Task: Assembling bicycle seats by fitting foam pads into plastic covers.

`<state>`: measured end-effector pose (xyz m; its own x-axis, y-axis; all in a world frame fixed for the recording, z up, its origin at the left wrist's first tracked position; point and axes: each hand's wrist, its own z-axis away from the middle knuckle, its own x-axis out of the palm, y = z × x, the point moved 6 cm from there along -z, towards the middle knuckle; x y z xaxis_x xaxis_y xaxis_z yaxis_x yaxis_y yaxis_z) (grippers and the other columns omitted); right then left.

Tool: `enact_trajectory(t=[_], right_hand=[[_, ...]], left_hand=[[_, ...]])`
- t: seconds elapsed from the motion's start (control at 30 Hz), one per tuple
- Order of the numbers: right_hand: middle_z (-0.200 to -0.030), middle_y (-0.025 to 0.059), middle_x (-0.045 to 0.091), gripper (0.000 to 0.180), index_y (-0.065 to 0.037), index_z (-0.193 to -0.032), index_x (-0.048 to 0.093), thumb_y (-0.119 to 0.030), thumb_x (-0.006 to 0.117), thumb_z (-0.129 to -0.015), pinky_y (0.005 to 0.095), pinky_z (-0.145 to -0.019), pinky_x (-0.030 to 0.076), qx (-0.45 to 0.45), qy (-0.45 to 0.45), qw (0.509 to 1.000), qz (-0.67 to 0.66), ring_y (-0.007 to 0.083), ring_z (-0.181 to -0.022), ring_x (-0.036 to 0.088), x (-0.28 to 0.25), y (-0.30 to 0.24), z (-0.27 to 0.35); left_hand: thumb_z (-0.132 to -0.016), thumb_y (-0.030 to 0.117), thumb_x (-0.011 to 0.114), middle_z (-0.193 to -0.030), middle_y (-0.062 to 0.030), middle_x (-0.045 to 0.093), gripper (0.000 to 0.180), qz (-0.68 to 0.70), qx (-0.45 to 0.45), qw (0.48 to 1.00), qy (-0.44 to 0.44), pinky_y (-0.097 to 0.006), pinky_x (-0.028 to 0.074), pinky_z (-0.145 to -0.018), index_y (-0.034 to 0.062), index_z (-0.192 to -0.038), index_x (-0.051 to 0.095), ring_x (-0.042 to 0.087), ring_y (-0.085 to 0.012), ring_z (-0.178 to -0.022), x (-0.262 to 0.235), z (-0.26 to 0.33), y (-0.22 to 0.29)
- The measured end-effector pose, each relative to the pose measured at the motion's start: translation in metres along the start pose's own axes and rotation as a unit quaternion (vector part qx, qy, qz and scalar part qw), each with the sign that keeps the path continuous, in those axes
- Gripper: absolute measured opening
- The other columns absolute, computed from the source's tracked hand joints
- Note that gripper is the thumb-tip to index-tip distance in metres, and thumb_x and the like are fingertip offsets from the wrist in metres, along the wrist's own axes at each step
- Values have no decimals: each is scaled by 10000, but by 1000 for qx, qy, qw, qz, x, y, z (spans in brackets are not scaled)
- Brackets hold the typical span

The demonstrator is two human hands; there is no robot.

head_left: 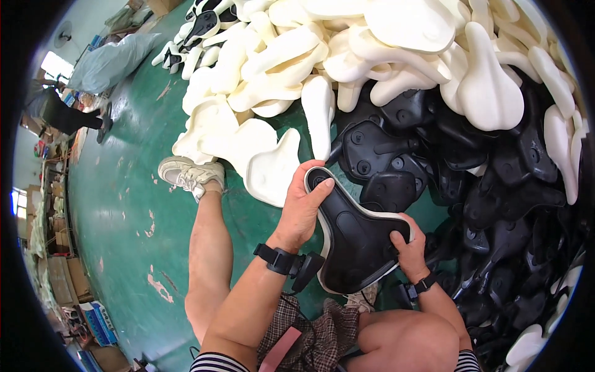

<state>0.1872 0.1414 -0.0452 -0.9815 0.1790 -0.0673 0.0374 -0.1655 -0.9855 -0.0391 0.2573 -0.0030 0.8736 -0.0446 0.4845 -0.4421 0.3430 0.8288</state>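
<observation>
Between my hands is a bicycle saddle, underside up, its black base sitting inside a cream foam pad whose pale rim shows all round. My left hand is closed on the narrow nose, thumb pressed on the black base. On the wide rear end my right hand grips one corner, thumb on top and fingers hidden beneath. Just beyond the saddle lie loose black saddle bases in a heap. A cream foam pad rests hollow side up on the floor near my left hand.
A large heap of cream foam pads fills the far side. Black-and-white saddles lie at the far left. Green floor with worn patches stretches left toward cardboard boxes. Another person stands by a big grey sack.
</observation>
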Motion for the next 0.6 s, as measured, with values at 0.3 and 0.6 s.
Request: enact_trajectory(t=[0.3,0.6], right_hand=[[-1285,91,503,551,-27,-1394,373,-296,563,-952,319,-1010,358,102,-84,962,-238,180,-1175,467,29,17,-9],[-1101,94,578,509,-18,-1347,406,-249,598,-936,296,-781,495,93,-85,991,-49,155,-875,593,34,28,-18]], left_hand=[[-900,52,586,-1018,-38,576,229,73,25,979,190,-289,465,-846,33,-1123,537,556,-153,-928,-62,5,-20],[-965,188,496,-1197,-117,597,354,64,-241,960,130,-375,485,-943,-2,-1264,482,599,-240,-1056,-80,53,-115]])
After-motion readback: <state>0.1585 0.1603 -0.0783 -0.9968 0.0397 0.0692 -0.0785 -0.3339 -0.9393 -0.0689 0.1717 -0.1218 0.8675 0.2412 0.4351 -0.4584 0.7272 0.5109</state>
